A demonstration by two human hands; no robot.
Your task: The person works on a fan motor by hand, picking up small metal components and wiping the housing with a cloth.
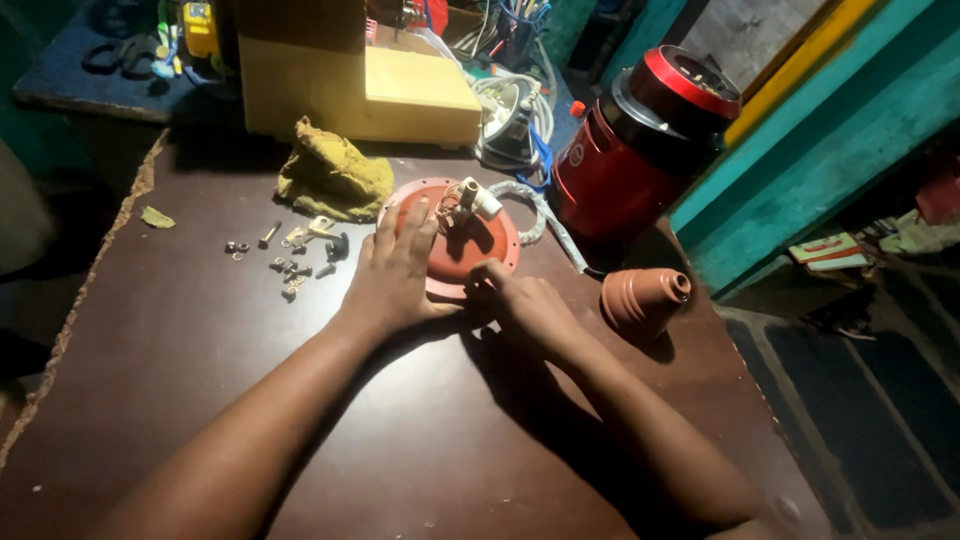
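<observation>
Centre frame: your left hand (392,272) is lying flat, fingers spread, pressing the red round plate (455,245) onto the brown table (200,360). Your right hand (525,305) is pinching the plate's near rim, fingers curled.

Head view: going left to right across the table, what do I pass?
Small screws and nuts → left hand pressing the red round plate → right hand at the plate's near edge → terracotta cone-shaped cap.
</observation>
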